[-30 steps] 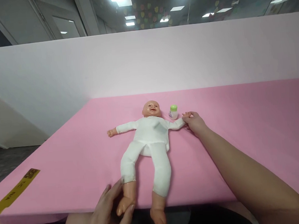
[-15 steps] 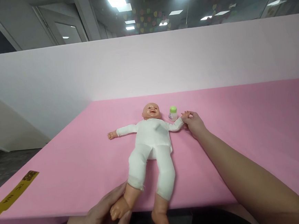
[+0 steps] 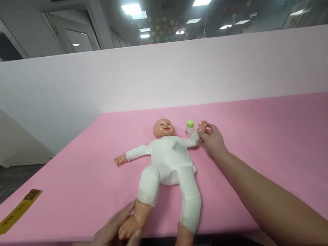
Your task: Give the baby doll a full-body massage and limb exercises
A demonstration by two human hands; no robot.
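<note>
The pink-covered bench (image 3: 281, 136) meets a white wall (image 3: 205, 70) at twelve o'clock and spreads wide toward three. The doll (image 3: 169, 153) lies centrally (green-lidded jar (image 3: 190, 126) near its head (image 3: 164, 128), at three o'clock), one foot (image 3: 185, 244) past the near edge (image 3: 54, 242); left hand (image 3: 112, 235) grips an ankle (image 3: 142, 212), right hand (image 3: 213, 139) a wrist (image 3: 196, 136).

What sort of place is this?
Probably an indoor room, perhaps for training: a baby doll lies on a pink-covered table, a white wall stands behind it, and rectangular lights show above.

Pink-covered tabletop (image 3: 267, 137): doll (image 3: 170, 152) in white, supine, one foot past near edge; small green-capped jar (image 3: 190, 127) upright, beside doll's head.
</note>
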